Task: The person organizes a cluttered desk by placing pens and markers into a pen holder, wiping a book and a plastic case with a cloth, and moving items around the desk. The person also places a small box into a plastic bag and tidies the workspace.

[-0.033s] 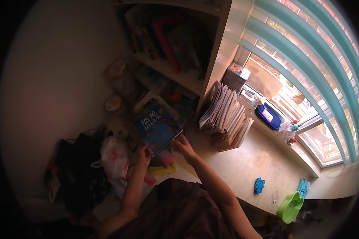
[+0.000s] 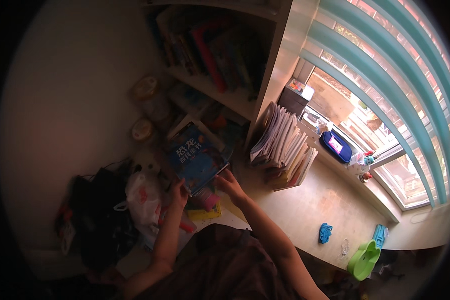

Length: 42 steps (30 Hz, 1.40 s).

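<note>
A blue hardcover book (image 2: 197, 162) with pale lettering and dark pictures on its cover is held tilted between my two hands. My left hand (image 2: 177, 192) grips its lower left corner. At the lower right edge, my right hand (image 2: 229, 185) is closed on the same book, fingers partly hidden beneath it. Under and behind the book are other books or papers, dim in the shadow. Just below it lie a pink object (image 2: 206, 201) and a yellow item (image 2: 203, 215), neither clear in kind. A white plastic bag (image 2: 144, 200) with red print sits left of my left forearm.
A bookshelf (image 2: 225, 97) stands ahead, with jars (image 2: 144, 129) at its left. Black bags (image 2: 102, 210) lie at the left. On the right are a row of upright books (image 2: 283, 142), a navy case (image 2: 335, 146), a crumpled blue item (image 2: 325, 233) and a green tray (image 2: 363, 261).
</note>
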Each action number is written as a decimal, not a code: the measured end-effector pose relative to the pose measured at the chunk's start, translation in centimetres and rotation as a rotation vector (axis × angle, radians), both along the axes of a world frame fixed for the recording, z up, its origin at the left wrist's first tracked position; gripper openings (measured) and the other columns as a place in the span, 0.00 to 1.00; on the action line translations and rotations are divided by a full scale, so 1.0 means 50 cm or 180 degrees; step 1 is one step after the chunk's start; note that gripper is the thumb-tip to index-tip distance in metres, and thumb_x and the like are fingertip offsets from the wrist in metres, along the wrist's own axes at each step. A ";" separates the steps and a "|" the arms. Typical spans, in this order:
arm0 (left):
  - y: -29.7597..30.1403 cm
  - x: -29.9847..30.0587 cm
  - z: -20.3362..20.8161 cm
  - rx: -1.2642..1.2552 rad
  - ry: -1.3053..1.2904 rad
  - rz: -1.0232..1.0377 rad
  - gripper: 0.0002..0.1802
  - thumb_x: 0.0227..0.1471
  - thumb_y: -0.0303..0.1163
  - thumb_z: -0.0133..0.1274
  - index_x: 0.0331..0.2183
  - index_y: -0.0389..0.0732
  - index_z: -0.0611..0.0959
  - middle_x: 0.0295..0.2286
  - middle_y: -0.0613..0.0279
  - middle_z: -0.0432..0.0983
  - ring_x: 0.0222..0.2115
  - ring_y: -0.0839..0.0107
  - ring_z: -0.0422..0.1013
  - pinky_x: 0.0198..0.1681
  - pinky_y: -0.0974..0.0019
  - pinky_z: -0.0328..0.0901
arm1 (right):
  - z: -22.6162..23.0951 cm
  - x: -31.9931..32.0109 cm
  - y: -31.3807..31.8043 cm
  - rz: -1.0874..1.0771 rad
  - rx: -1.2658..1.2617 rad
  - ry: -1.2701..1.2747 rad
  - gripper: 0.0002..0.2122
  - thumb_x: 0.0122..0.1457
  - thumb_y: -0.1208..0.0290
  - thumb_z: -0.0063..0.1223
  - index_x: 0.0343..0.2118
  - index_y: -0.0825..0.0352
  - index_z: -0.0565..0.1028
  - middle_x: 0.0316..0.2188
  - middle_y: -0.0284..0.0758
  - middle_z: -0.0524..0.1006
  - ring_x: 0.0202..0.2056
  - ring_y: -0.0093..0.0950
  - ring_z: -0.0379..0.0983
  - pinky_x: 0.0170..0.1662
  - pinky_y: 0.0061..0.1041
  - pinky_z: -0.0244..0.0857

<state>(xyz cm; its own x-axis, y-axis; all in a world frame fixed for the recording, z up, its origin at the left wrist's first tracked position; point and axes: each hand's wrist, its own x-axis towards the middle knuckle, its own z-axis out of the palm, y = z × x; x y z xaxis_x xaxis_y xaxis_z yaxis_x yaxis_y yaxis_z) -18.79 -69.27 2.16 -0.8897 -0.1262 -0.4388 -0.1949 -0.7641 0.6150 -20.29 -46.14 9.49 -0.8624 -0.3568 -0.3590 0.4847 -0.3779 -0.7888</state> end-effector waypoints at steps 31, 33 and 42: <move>-0.076 -0.511 0.013 -0.5241 0.2001 -0.1806 0.21 0.56 0.38 0.43 0.50 0.41 0.68 0.46 0.52 0.67 0.46 0.57 0.65 0.49 0.58 0.61 | -0.060 -0.418 -0.129 0.0459 -0.0670 0.0846 0.23 0.57 0.66 0.51 0.55 0.64 0.63 0.52 0.36 0.67 0.49 0.27 0.66 0.53 0.28 0.58; -0.048 -0.526 0.065 -0.4933 0.2023 -0.1725 0.21 0.56 0.37 0.43 0.50 0.40 0.69 0.46 0.52 0.67 0.45 0.58 0.65 0.49 0.58 0.61 | -0.120 -0.428 -0.127 0.0088 -0.0879 0.0485 0.21 0.58 0.66 0.50 0.54 0.65 0.66 0.53 0.36 0.66 0.52 0.27 0.64 0.54 0.27 0.57; 0.030 -0.637 0.106 -0.4760 0.1733 -0.1838 0.18 0.56 0.35 0.43 0.46 0.38 0.70 0.43 0.54 0.67 0.44 0.63 0.65 0.48 0.62 0.61 | -0.095 -0.333 -0.094 0.1050 0.2391 0.2154 0.24 0.56 0.62 0.51 0.54 0.66 0.65 0.54 0.41 0.66 0.54 0.31 0.62 0.57 0.29 0.54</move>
<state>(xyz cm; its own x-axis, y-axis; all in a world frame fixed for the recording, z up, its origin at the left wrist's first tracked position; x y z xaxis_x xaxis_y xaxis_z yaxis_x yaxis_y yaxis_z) -50.63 -67.75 7.43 -0.9612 0.2547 0.1056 0.2421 0.5960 0.7656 -36.92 -50.86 4.73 -0.8660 -0.4956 -0.0663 -0.1526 0.3881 -0.9089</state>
